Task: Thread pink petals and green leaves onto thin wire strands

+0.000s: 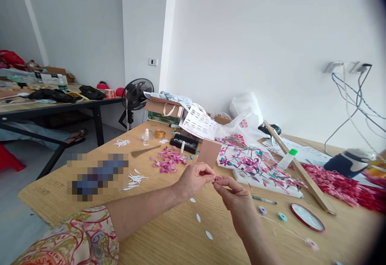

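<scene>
My left hand [196, 177] and my right hand [237, 200] meet over the middle of the table. Their fingertips are pinched together around a small pink petal [219, 177], partly hidden by the fingers. Beyond my left hand lies a loose pile of pink petals [169, 159]. Three white leaf-shaped pieces lie in a line below the hands, among them a white oval piece [198, 218]. Behind my right hand, pink and purple flower sprays [250, 158] rest on white foam [271, 182]. Thread spools, including a teal spool [282, 217], sit to the right.
A wooden bar [301, 172] slants across the right side, near red-and-pink bundles [331, 184] and a round red-rimmed dish [307, 217]. A black tray [184, 143], a small clear bottle [146, 137] and white strips [134, 179] lie farther off. A fan [137, 94] stands behind.
</scene>
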Tool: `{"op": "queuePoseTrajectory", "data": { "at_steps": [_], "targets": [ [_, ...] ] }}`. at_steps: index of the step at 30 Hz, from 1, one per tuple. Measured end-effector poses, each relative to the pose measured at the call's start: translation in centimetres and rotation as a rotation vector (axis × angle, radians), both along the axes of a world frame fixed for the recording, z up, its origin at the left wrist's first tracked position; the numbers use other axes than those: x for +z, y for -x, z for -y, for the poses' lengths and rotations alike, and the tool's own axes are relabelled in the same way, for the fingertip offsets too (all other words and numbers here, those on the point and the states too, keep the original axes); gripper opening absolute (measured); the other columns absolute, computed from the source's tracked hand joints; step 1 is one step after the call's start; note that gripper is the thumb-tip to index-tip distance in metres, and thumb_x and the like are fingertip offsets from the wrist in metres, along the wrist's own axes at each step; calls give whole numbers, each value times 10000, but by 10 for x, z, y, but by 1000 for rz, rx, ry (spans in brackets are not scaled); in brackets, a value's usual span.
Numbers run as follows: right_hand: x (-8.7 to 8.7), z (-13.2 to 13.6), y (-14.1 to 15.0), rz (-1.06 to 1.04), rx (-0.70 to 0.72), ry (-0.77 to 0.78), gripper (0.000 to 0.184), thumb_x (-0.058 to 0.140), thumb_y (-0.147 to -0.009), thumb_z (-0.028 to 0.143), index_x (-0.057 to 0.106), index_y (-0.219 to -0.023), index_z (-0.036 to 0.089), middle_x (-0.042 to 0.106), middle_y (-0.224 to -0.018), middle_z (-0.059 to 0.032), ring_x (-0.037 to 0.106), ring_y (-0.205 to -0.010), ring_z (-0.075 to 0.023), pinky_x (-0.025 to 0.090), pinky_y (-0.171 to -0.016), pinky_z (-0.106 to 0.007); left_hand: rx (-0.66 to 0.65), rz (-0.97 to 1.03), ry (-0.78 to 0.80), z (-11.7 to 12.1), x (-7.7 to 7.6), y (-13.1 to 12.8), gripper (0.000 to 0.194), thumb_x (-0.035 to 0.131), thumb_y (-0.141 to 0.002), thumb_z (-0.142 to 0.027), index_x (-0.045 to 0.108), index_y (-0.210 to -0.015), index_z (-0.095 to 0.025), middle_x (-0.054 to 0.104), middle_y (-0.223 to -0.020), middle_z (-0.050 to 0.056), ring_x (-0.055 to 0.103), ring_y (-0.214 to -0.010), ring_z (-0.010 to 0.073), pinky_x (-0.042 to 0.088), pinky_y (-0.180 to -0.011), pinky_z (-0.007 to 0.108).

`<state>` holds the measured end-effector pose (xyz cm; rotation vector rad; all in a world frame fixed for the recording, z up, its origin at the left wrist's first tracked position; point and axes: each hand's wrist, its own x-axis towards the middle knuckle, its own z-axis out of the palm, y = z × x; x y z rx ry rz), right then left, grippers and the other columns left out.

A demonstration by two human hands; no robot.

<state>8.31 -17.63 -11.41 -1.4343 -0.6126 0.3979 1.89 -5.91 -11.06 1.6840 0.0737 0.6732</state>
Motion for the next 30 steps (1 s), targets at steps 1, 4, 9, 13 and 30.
{"op": "queuePoseTrajectory", "data": {
  "at_steps": [1,4,9,13,30],
  "targets": [
    [0,0,0,-23,30,11,195,722,-542,341,637,-574,169,563,-494,14,328,-340,-44,199,-342,-201,12,-2,-19,0,0,0,78,581,-678,-198,598,-647,-128,536,-654,3,492,-641,107,381,-604,216],
    [1,-1,0,-95,99,17,229,739,-525,347,632,-561,148,559,-440,-2,457,-421,-90,327,-403,-204,34,2,-59,0,1,2,59,578,-677,-175,596,-644,-130,532,-654,1,494,-648,107,383,-614,215],
    [-1,-2,3,-205,79,-48,269,756,-522,325,624,-668,141,575,-529,8,500,-469,-87,366,-437,-191,60,25,-103,-3,-1,2,76,571,-692,-187,598,-644,-136,526,-645,-1,487,-640,106,380,-597,211],
    [-5,-2,4,-204,47,-106,270,709,-601,364,585,-708,149,564,-523,16,457,-431,-66,321,-399,-172,67,24,-140,-4,-1,2,85,570,-701,-190,602,-645,-135,524,-636,-1,483,-638,105,377,-595,208],
    [-9,-3,3,-159,-37,-133,227,687,-624,353,569,-638,160,508,-486,44,357,-392,-50,236,-381,-186,-40,-98,10,-1,-6,2,125,569,-702,-197,614,-794,-125,598,-720,18,528,-687,111,406,-643,209]
  ]
}}
